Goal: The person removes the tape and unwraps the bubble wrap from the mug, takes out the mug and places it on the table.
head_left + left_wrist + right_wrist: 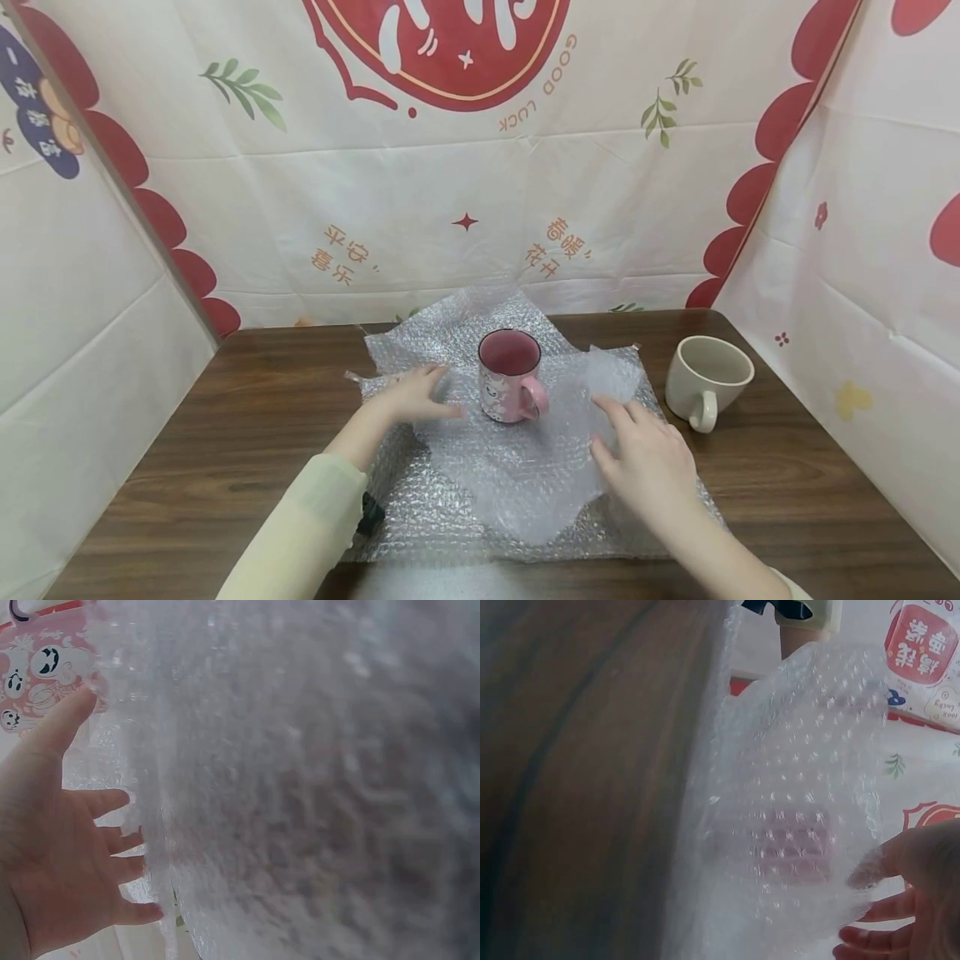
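Note:
A pink mug (510,377) with ghost drawings stands upright on bubble wrap (442,508), its handle toward the right. To its left is my left hand (408,396), fingers spread and apart from the mug. In the left wrist view, the straight fingers of that left hand (71,840) reach the edge of a raised sheet of wrap. My right hand (652,450) lies over the wrap to the right of the mug, fingers slightly bent and spread. In the right wrist view, this right hand (915,892) is at the wrap's edge, and the mug shows dimly through the sheet.
A cream mug (705,383) stands on the brown wooden table (285,392) to the right of the wrap, handle toward the front. Behind the table hangs a printed white cloth (435,192), with similar cloth walls at both sides. A dark object (371,513) shows under my left sleeve.

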The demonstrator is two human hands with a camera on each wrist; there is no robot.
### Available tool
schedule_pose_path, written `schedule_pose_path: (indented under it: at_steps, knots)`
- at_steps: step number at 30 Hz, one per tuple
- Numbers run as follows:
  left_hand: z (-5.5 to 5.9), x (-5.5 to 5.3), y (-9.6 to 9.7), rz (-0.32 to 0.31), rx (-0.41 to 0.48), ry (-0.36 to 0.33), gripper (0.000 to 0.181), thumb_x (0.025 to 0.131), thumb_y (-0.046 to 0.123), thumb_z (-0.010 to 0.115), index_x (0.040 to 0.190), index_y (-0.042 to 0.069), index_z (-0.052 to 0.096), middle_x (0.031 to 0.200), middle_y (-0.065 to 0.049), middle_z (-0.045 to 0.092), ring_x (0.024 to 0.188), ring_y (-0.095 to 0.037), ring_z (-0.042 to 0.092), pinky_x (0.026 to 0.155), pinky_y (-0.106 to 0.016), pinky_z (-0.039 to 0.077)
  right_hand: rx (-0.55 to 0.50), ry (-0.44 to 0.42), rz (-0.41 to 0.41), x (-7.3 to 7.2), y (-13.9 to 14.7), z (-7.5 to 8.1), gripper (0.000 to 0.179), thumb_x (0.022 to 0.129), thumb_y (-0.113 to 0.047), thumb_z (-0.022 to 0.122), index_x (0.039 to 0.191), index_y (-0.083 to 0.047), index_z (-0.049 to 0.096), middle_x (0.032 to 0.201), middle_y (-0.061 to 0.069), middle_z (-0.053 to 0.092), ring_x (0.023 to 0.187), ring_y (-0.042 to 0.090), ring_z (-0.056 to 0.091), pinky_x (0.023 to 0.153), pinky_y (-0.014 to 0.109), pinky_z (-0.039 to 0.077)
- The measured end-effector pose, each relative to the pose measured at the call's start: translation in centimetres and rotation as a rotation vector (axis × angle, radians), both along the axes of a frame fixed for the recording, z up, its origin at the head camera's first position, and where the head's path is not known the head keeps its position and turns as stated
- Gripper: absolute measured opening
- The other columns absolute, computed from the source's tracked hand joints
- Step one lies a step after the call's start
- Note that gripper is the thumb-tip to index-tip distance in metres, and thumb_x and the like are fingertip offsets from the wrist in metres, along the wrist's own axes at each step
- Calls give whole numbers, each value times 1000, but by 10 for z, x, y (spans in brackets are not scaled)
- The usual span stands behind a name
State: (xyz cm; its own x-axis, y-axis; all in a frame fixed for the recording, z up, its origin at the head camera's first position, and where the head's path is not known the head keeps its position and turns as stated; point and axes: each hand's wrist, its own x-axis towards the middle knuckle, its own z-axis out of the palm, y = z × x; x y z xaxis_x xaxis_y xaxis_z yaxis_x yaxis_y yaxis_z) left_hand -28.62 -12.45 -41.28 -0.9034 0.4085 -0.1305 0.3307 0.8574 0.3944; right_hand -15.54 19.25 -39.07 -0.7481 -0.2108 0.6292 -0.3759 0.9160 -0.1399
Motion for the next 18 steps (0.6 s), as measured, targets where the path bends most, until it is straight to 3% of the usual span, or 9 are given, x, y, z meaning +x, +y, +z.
schedule_pose_path:
  at_steps: [5,12,18]
  knots:
    - [-2,5,-3,-33,-33,-72,103,76,60,70,151,6,25,155,-22,17,141,-43,11,103,-70,12,17,-110,-23,-2,9,-4,43,75,-14,72,117,-5,64,98,14,65,76,33,63,57,45,47]
    - [0,7,-5,-49,-57,-138,113,69,53,80,153,9,19,157,-21,5,141,-43,1,103,-70,3,30,-284,-58,-8,25,-8,45,78,-17,73,120,-4,63,102,18,60,70,29,59,49,39,46]
    - [-7,3,-7,-41,-67,-133,114,67,51,82,153,10,19,158,-19,2,142,-40,-2,102,-72,1,53,-402,-80,-13,37,-14,54,77,-26,74,121,2,61,111,30,52,90,46,55,60,55,49]
